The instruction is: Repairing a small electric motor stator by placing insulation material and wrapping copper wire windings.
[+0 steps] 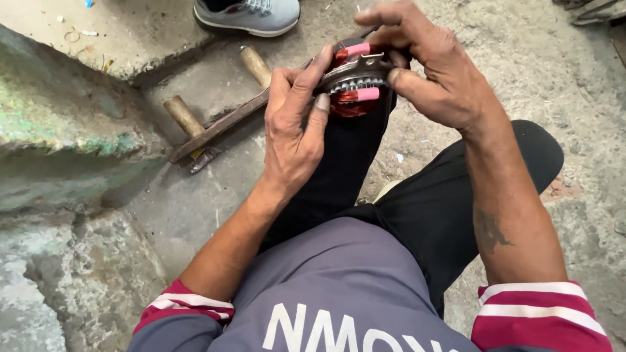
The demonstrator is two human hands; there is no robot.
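Both hands hold one small motor stator (352,81) with copper winding above the knee. The left hand (293,124) closes on its side; the right hand (430,65) pinches the top, perhaps touching pink insulation. A wooden tool (215,120) lies on the concrete floor (574,78).

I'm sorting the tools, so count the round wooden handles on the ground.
2. One wooden handle lies near the grey shoe; the other wooden handle lies lower left by the concrete step. Hands may hide more.
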